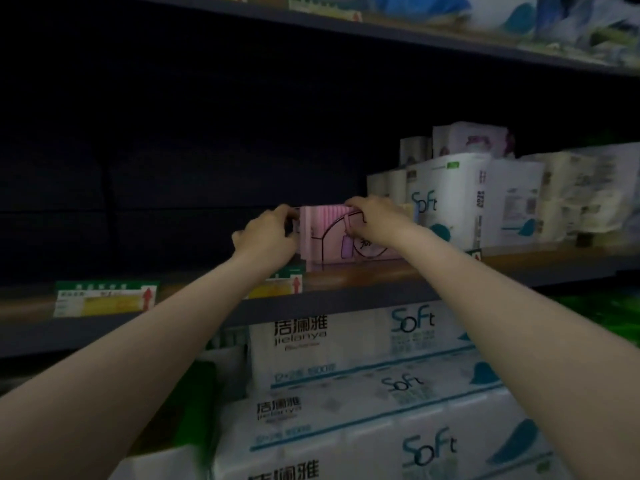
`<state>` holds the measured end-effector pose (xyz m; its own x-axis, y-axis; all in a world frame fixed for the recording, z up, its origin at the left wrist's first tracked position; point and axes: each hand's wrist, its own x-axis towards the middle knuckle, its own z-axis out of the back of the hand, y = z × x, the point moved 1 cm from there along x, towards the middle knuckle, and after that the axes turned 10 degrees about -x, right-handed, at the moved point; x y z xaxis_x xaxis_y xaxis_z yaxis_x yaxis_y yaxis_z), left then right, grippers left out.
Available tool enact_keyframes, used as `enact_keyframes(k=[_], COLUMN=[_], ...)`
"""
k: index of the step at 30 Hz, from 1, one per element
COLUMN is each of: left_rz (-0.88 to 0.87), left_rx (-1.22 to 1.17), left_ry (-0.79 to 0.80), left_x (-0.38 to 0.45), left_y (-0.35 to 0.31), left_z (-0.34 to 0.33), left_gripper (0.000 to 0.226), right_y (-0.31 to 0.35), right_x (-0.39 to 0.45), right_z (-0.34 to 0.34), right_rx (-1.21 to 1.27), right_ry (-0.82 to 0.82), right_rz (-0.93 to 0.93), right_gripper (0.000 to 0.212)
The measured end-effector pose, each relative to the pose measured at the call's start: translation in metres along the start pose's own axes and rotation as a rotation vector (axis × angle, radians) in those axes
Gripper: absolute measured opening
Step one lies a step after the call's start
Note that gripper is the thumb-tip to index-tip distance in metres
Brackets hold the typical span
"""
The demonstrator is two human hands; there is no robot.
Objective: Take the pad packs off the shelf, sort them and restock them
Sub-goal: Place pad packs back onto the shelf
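A pink pad pack [327, 237] with a dark line drawing stands upright on the wooden shelf board [363, 277], near its front edge. My left hand [270, 233] grips the pack's left side, fingers curled round the top corner. From the right, my right hand [372, 221] holds the top right edge with curled fingers. Both arms reach forward over the shelf edge. The pack's lower right part is hidden behind my right wrist.
White toilet-roll packs marked "Soft" [450, 202] crowd the same shelf to the right. The shelf's left half is dark. Price tags [104, 299] hang on the shelf edge. Tissue packs [363, 393] fill the shelf below. Another shelf [381, 29] runs overhead.
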<state>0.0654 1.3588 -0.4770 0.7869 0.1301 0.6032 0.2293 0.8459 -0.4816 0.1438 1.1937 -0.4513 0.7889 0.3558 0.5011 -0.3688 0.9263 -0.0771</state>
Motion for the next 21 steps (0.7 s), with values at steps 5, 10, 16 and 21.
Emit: enact_keyframes(k=[5,10,16,21], left_rz=[-0.016,-0.322,-0.621,-0.551], left_rx=[-0.079,-0.065,0.07,0.171], left_ry=[-0.212,-0.43,-0.101,0.32], left_x=[-0.001,-0.045,-0.173,-0.295], left_y=[0.007,0.014,0.064,0.151], left_z=[-0.001,0.007,-0.025,-0.082], left_gripper=[0.032,0.027,0.024,0.025], right_y=[0.01,0.012,0.055,0.105], right_x=[0.018,0.005,-0.123,-0.247], right_z=[-0.009,-0.002,-0.004,-0.118], right_rx=[-0.005,0.054,0.094,0.293], right_ry=[-0.036,-0.048,-0.502,-0.248], right_rz=[-0.105,-0.175,0.033,0.405], right_gripper=[0.053,0.051,0.041,0.022])
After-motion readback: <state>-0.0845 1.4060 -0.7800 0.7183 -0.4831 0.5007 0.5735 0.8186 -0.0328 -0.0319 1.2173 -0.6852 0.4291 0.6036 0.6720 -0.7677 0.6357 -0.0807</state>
